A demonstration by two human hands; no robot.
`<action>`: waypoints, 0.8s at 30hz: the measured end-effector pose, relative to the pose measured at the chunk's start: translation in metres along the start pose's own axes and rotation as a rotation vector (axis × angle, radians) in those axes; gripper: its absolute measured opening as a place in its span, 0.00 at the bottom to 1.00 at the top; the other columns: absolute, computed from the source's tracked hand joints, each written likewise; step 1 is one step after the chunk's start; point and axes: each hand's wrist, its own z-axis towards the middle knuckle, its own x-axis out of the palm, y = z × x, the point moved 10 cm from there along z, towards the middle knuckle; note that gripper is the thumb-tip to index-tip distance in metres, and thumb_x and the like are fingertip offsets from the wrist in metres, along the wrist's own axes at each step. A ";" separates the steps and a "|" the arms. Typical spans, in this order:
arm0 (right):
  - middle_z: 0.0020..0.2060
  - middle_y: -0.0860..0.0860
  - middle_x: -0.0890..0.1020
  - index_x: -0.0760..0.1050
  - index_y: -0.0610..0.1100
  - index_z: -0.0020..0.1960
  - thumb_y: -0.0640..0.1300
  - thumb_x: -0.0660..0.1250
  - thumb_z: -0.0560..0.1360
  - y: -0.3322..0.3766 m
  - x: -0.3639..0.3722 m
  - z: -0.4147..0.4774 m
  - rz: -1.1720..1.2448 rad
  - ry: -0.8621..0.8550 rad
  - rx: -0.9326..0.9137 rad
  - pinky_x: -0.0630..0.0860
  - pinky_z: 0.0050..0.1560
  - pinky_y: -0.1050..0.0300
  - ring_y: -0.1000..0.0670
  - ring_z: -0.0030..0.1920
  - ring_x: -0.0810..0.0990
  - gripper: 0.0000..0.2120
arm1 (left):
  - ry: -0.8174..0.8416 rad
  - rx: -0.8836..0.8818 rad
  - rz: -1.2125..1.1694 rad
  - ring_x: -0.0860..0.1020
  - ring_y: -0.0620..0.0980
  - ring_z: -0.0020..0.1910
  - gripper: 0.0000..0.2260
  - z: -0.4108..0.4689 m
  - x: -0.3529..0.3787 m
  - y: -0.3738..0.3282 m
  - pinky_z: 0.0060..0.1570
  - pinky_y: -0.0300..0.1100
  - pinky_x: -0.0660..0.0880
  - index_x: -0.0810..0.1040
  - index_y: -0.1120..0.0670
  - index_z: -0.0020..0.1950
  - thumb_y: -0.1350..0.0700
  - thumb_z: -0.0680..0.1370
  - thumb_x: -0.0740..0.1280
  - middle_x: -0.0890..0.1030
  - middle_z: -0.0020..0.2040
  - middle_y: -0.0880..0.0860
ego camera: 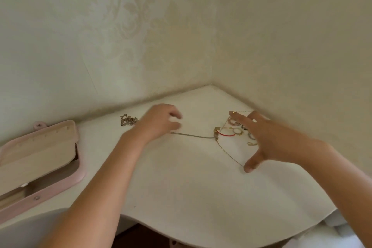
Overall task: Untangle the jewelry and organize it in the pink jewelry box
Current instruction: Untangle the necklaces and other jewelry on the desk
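A pink jewelry box stands open at the left edge, its beige padded lid tilted up. My left hand is blurred, with fingers curled, and a thin gold chain runs taut from under it to the right. That chain ends in a tangled pile of jewelry with rings, a red cord and further thin chains. My right hand hovers over the pile with fingers spread, and its thumb tip is close to a chain loop. A separate small chain clump lies behind my left wrist.
The white tabletop fills a corner between two pale patterned walls. Its wavy front edge runs along the bottom, with dark floor below it. Part of a white object shows at the bottom right.
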 end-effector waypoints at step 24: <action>0.61 0.52 0.64 0.34 0.63 0.73 0.62 0.79 0.53 -0.008 -0.030 0.031 -0.135 -0.053 0.069 0.73 0.46 0.56 0.50 0.45 0.73 0.66 | 0.046 -0.065 -0.940 0.58 0.43 0.26 0.08 0.011 0.023 0.009 0.25 0.33 0.53 0.80 0.55 0.43 0.58 0.79 0.63 0.61 0.28 0.46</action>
